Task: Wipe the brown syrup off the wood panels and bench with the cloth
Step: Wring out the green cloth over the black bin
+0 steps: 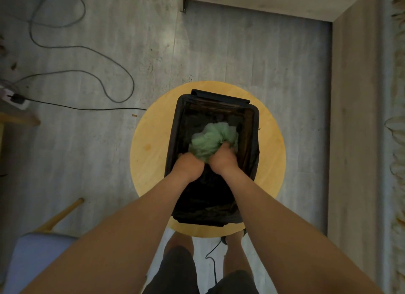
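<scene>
Cloth (211,140), green, soft, light, bunched over black bin (255,127), frame centre. Left hand (189,164) and right hand (223,156) grip its near edge; likely wrings easily.

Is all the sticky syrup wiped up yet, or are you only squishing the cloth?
Done: cannot tell; no wiped panel or bench shows here. In hand: the left hand and right hand both grip the green cloth, bunched inside the black tub on the round table, so nothing is being wiped now. Left: the wiping itself; a faint brownish mark on the table may be syrup.
</scene>
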The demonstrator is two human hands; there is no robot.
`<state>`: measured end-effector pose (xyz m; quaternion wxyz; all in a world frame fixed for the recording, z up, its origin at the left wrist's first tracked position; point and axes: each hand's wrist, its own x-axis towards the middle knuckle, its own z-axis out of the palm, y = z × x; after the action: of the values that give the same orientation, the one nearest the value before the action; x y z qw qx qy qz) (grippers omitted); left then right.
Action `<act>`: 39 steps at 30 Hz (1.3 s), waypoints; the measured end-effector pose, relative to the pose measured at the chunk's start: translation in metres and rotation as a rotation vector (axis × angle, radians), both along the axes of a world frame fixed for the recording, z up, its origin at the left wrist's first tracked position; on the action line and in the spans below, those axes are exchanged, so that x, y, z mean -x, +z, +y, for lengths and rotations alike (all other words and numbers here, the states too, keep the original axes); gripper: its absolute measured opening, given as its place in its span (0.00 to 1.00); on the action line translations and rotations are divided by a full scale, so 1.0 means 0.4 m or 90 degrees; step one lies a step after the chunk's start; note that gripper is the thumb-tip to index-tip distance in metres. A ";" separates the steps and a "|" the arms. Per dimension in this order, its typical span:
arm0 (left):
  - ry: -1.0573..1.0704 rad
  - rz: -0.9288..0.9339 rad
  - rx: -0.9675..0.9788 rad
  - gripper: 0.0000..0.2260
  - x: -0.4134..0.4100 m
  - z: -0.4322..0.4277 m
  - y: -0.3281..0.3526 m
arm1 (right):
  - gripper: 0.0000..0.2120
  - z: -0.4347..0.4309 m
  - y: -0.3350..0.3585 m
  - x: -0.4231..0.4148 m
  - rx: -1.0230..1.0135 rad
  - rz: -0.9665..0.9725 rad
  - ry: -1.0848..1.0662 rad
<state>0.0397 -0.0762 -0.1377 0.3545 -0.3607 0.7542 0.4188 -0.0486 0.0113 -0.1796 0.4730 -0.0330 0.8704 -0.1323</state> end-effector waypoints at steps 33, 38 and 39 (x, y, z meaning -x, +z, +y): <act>0.783 0.058 -0.348 0.20 0.006 0.034 -0.050 | 0.18 0.014 0.007 -0.097 0.103 0.000 -0.095; 0.819 0.089 -0.417 0.14 0.019 0.015 -0.063 | 0.12 0.032 0.119 -0.134 0.355 0.012 -0.259; 0.811 0.101 -0.423 0.12 0.027 0.013 -0.060 | 0.14 0.035 0.142 -0.139 0.395 0.022 -0.257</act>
<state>0.0288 -0.0712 -0.1617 0.0767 -0.5720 0.2538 0.7762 0.0071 0.0251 -0.1229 0.3903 -0.0045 0.7858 -0.4798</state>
